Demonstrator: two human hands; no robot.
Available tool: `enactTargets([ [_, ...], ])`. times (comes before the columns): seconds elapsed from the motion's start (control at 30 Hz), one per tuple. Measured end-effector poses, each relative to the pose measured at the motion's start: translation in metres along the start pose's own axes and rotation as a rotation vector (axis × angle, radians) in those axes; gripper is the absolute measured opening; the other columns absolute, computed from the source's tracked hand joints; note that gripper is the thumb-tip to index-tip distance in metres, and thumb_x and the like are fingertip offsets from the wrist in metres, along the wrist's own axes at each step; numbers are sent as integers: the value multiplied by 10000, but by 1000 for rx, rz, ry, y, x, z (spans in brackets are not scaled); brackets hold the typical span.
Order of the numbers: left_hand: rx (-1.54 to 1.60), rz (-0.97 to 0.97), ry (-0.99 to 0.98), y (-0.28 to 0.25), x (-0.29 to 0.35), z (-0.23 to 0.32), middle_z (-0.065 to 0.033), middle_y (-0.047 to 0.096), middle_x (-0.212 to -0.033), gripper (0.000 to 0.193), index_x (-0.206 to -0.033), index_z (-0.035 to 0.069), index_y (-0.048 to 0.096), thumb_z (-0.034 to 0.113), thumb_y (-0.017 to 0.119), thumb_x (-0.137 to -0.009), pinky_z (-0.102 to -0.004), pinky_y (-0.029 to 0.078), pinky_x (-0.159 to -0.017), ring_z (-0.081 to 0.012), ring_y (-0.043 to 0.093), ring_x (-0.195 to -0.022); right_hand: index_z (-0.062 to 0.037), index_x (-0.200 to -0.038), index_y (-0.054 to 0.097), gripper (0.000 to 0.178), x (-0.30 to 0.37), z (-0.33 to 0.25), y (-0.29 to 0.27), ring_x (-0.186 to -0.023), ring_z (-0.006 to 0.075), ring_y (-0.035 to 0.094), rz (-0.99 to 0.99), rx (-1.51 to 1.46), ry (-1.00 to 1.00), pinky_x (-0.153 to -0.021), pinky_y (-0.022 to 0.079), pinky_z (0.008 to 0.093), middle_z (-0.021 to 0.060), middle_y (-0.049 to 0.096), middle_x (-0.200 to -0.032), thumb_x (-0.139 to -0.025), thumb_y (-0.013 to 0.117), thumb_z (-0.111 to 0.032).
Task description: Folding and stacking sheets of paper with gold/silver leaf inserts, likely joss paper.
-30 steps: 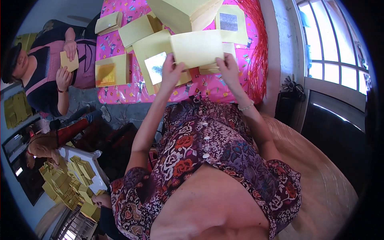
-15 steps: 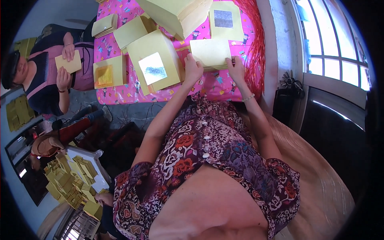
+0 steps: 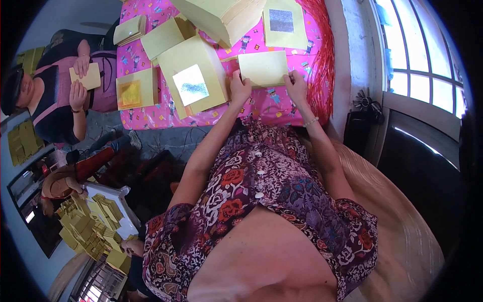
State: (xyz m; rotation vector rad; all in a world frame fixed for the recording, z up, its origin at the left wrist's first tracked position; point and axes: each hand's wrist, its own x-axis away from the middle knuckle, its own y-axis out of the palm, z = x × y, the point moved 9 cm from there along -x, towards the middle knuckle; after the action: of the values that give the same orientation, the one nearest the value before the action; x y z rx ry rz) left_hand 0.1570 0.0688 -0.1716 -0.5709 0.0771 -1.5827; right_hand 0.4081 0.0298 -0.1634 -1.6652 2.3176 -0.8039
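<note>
A small stack of pale yellow paper sheets (image 3: 262,68) lies at the near right part of the pink table. My left hand (image 3: 240,88) has its fingers closed on the near left corner. At the near right corner, my right hand (image 3: 297,86) pinches the edge between thumb and fingers. How many sheets each hand grips is hidden. Left of my left hand lies a thick stack of yellow paper (image 3: 211,65), topped by a silver foil square (image 3: 191,84). Behind the held sheets is another yellow sheet (image 3: 299,40) with a grey-silver square (image 3: 281,21).
A tall yellow paper block (image 3: 221,17) stands at the back of the patterned pink tablecloth (image 3: 226,118). Red shiny fringe (image 3: 322,65) hangs along the right edge. Leftward, a co-worker's hands (image 3: 79,80) hold yellow paper. Another table (image 3: 126,209) carries many yellow stacks at lower left.
The near edge of the sheets showed several layers before and now looks thinner. My hands have shifted only slightly. The co-worker's upper hand has moved down on their paper.
</note>
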Motion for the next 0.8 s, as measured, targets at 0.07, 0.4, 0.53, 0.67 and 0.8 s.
enactTargets([
  [0.07,-104,37,26,-4,2,6,-254,562,-1093,430,-1202,-29,475,104,615,-818,-453,427,-928,-385,537,-1057,-7,-847,576,219,-1,-2,2,-612,160,555,-20,41,6,-572,446,332,71,579,-677,-874,642,-213],
  [0.4,-144,255,60,-12,17,8,-309,543,-1148,452,-1278,-11,430,119,535,-858,-471,425,-942,-437,542,-1079,-3,-1052,604,362,-7,-19,-5,-792,276,641,108,308,-114,-726,501,408,142,655,-851,-826,638,-284],
  [0.53,94,12,-129,11,11,-13,-229,584,-1182,414,-1265,-17,485,181,511,-902,-401,431,-953,-329,564,-1105,13,-1083,595,374,-20,1,14,-828,321,633,-76,-53,-49,-753,493,424,194,647,-895,-845,580,-275],
  [0.67,106,20,-200,6,16,-13,-239,611,-1114,378,-1236,-13,492,173,477,-908,-439,448,-916,-361,595,-1059,30,-1064,586,358,-16,2,29,-851,362,627,-248,105,107,-758,478,448,241,633,-912,-861,508,-255],
  [0.8,50,-29,-208,12,15,-14,-243,611,-1105,356,-1196,-25,502,169,470,-899,-433,448,-909,-354,598,-1047,28,-1024,592,356,-19,-1,22,-821,392,631,-194,201,45,-731,474,473,245,640,-865,-861,486,-270],
])
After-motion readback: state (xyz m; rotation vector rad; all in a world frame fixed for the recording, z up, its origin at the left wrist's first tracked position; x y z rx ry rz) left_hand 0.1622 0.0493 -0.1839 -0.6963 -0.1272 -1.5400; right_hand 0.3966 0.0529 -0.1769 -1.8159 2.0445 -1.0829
